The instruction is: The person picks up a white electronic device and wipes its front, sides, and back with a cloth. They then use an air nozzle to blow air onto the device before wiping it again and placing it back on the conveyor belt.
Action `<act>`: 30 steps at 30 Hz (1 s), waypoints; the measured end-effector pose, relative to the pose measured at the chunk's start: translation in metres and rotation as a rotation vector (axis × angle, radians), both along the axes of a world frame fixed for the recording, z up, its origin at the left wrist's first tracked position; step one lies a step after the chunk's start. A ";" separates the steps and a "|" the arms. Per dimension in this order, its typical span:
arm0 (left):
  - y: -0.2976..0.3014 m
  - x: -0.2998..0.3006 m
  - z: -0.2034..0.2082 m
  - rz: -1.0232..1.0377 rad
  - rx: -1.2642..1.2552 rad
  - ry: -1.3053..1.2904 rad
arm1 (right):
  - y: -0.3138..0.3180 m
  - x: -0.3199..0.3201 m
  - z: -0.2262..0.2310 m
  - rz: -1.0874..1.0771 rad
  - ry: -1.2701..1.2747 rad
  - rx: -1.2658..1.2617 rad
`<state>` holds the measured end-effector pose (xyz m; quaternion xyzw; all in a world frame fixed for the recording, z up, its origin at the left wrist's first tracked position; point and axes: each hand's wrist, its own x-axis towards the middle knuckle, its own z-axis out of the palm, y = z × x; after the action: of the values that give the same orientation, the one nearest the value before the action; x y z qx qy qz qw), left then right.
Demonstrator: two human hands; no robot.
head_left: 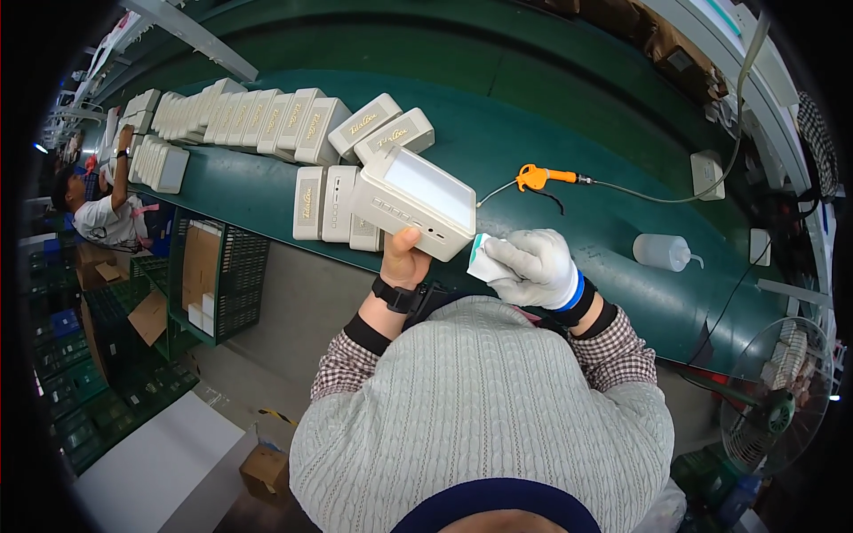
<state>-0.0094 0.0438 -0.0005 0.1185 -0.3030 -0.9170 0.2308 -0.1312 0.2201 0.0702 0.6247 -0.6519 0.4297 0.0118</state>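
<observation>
My bare left hand (405, 260) grips the lower edge of a cream box-shaped electronic device (395, 206), tilted above the bench. A pale rectangular panel covers its upper face, and a row of buttons and small ports runs along the side toward me. My right hand (539, 269), in a white glove, pinches a folded white cloth (484, 266) with a green edge, close beside the device's right corner. Whether cloth and device touch, I cannot tell. Similar devices (307, 202) stand upright just left of the held one, and two more (366, 126) lean behind it.
Long rows of cream devices (235, 117) line the green bench (604, 160). An orange air blow gun (542, 176) with a hose lies right of centre, near a white squeeze bottle (662, 252). Green crates (240, 282), a fan (775, 413) and a seated person (107, 209) surround the bench.
</observation>
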 end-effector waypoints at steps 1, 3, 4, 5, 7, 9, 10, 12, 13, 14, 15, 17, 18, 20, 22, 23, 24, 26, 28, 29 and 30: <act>0.000 0.000 0.000 -0.008 -0.001 -0.007 | -0.001 0.000 0.001 0.002 0.011 -0.021; 0.000 0.000 -0.001 -0.011 -0.004 -0.011 | -0.002 0.000 0.003 0.014 0.023 0.001; -0.001 0.000 -0.002 -0.014 -0.007 -0.015 | -0.003 0.000 0.003 0.026 0.036 0.023; -0.001 0.001 -0.003 -0.017 -0.011 -0.018 | -0.004 0.000 0.004 0.039 0.048 0.044; 0.000 0.001 -0.003 -0.013 -0.007 -0.021 | -0.006 -0.001 0.002 0.047 0.048 0.045; 0.000 0.002 -0.003 -0.008 -0.003 -0.029 | -0.008 -0.001 0.000 0.060 0.046 0.046; -0.001 0.003 -0.003 -0.006 -0.002 -0.029 | -0.009 0.000 0.001 0.062 0.046 0.047; -0.003 0.006 -0.003 -0.029 -0.027 -0.037 | -0.012 0.001 0.006 0.064 0.039 0.057; -0.004 0.007 -0.003 -0.042 -0.039 -0.042 | -0.013 0.002 0.008 0.063 0.036 0.062; -0.003 0.007 -0.004 -0.045 -0.038 -0.044 | -0.015 0.004 0.009 0.061 0.033 0.063; -0.003 0.008 -0.005 -0.054 -0.088 -0.052 | -0.019 0.006 0.009 0.060 0.025 0.033; -0.001 0.010 -0.010 -0.074 -0.188 -0.068 | -0.025 0.008 0.010 0.056 0.009 -0.027; -0.001 0.011 -0.011 -0.076 -0.190 -0.070 | -0.025 0.008 0.009 0.054 0.007 -0.030; 0.001 0.012 -0.014 -0.064 -0.116 -0.063 | -0.022 0.006 0.007 0.081 -0.036 0.001; 0.002 0.010 -0.012 -0.051 -0.078 -0.058 | -0.013 0.001 0.002 0.101 -0.055 0.018; 0.000 0.010 -0.009 -0.032 0.013 -0.024 | -0.007 -0.001 -0.006 0.077 -0.039 0.068; -0.004 0.010 -0.005 -0.018 0.101 0.010 | -0.003 -0.001 -0.012 0.048 -0.023 0.114; -0.015 0.008 0.001 -0.005 0.182 0.046 | 0.004 0.000 -0.021 0.017 -0.005 0.154; -0.026 0.002 0.003 0.019 0.049 0.084 | 0.010 0.000 -0.022 -0.028 -0.062 0.126; -0.029 0.001 0.003 0.030 -0.018 0.103 | 0.011 -0.001 -0.022 -0.051 -0.091 0.112; -0.029 -0.002 0.005 0.027 -0.025 0.110 | 0.009 -0.002 -0.021 -0.054 -0.084 0.105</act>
<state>-0.0115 0.0147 0.0044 0.0689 -0.2996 -0.9152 0.2608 -0.1329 0.2294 0.0493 0.5881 -0.6899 0.4205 -0.0367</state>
